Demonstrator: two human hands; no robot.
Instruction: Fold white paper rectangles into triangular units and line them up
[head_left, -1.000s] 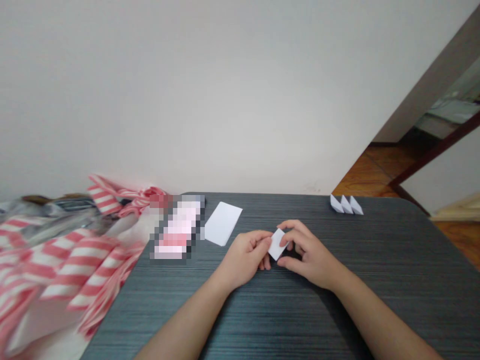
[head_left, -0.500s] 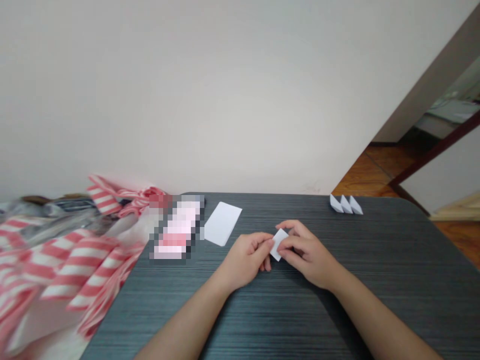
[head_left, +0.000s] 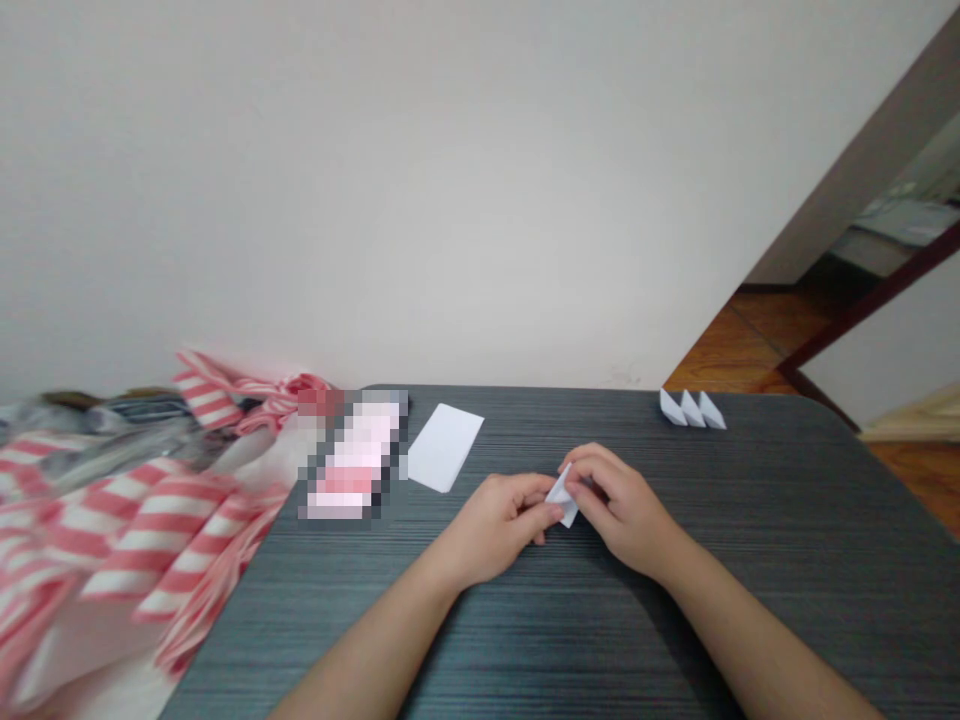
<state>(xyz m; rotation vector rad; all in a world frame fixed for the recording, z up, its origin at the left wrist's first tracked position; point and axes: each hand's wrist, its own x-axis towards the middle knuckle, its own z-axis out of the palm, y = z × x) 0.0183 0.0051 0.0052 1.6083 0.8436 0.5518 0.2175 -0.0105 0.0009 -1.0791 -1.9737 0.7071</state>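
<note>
A small folded piece of white paper [head_left: 565, 505] is between my two hands, just above the middle of the dark table [head_left: 480, 640]. My left hand [head_left: 504, 525] pinches its left side between thumb and fingers. On the other side, the fingers of my right hand [head_left: 621, 505] close on its upper right part. The paper shows a slanted crease, with one flap standing up at an angle. My fingers hide parts of its edges.
White paper sheets [head_left: 445, 448] lie left of my hands, beside a blurred-out flat object [head_left: 352, 460]. Three folded white paper pieces [head_left: 692, 409] stand in a row at the back right. Red-and-white striped cloth [head_left: 150, 520] is heaped left of the table; a wall [head_left: 480, 200] rises behind.
The paper has gone from a flat rectangle to a tilted, creased shape with a raised flap. My left thumb has shifted right over it, and my right fingers have changed their hold slightly.
</note>
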